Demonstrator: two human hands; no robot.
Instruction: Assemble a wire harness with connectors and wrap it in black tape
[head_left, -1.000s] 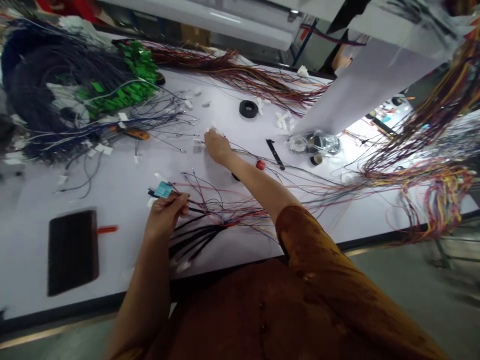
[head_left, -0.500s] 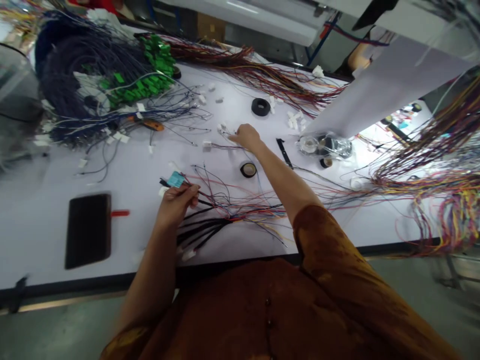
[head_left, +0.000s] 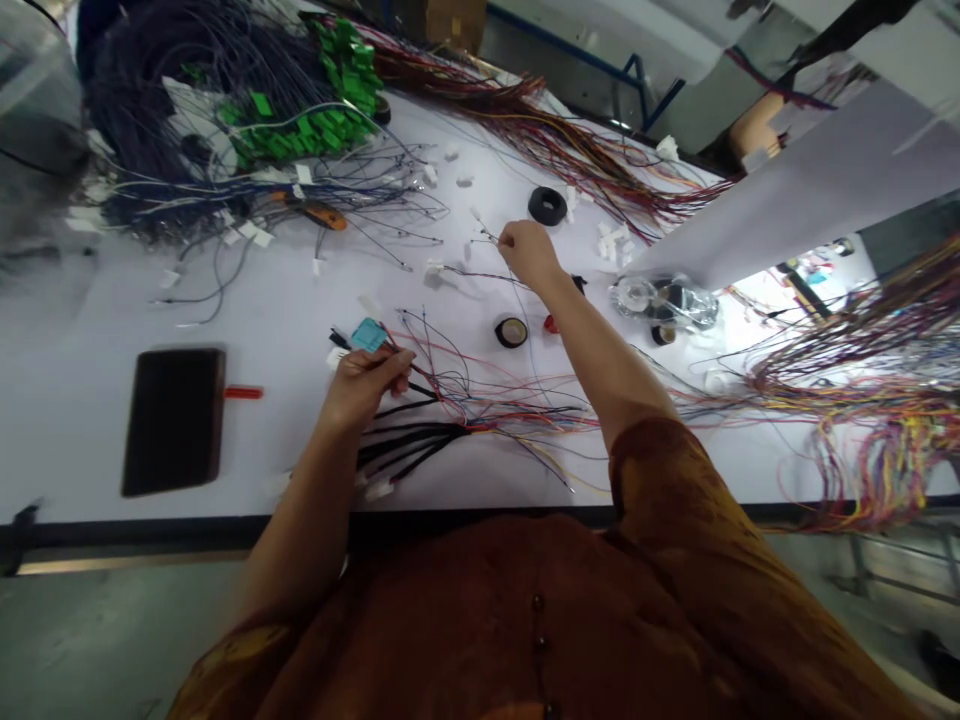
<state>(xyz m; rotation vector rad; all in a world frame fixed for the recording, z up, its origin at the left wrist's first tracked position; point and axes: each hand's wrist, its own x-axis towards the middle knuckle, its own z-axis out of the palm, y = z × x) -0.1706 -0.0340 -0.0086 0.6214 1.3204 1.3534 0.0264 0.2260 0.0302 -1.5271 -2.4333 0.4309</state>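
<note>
My left hand [head_left: 365,388] is shut on thin coloured wires near a teal label [head_left: 369,335], which sits just above my fingers. A wire harness [head_left: 420,445] with black sleeves and fanning red, blue and yellow wires lies beneath and to the right of that hand. My right hand [head_left: 529,253] reaches across the white table [head_left: 112,450], its fingertips pinching a thin dark wire [head_left: 487,235]. A black tape roll [head_left: 511,332] lies below my right hand, and a black ring [head_left: 547,205] lies just above it.
Green connectors [head_left: 330,120] and a dark wire bundle [head_left: 187,90] lie at the back left. An orange-handled tool [head_left: 322,216] and a black pad [head_left: 174,421] rest on the table. Multicoloured wires [head_left: 847,400] spread right. Another person's arm [head_left: 754,125] shows behind a white panel [head_left: 802,190].
My right hand has moved right, closer to the black ring, and now pinches a thin wire. The view has shifted, so the table contents sit further right. My left hand keeps its hold.
</note>
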